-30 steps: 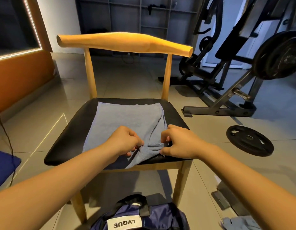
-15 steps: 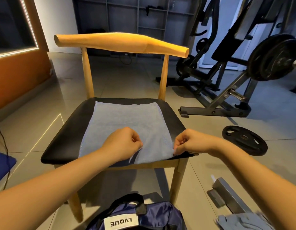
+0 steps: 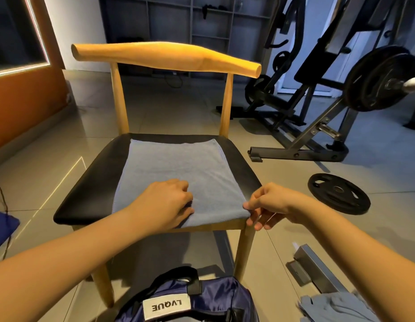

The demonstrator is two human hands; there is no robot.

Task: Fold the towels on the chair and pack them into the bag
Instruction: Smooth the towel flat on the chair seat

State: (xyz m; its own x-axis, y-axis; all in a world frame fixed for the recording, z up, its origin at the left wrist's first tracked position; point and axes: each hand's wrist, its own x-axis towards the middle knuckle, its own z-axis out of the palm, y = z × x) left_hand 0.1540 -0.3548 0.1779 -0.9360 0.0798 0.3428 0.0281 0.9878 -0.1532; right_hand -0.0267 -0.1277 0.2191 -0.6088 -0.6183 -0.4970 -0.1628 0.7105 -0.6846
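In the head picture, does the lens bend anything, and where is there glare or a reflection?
Head view: the wide lens bows the chair backrest and stretches the forearms; the light strip at the left glares and mirrors as a thin line on the floor tiles; the towel is sharp; the far shelves are dim.

Glossy grey floor tiles (image 3: pixel 167 108) reflect the light. An orange wall (image 3: pixel 22 101) with a glowing light strip (image 3: pixel 20 67) stands left; grey shelving (image 3: pixel 178 19) lines the back; a weight machine (image 3: pixel 318 101) stands right, near a loose weight plate (image 3: pixel 338 192).
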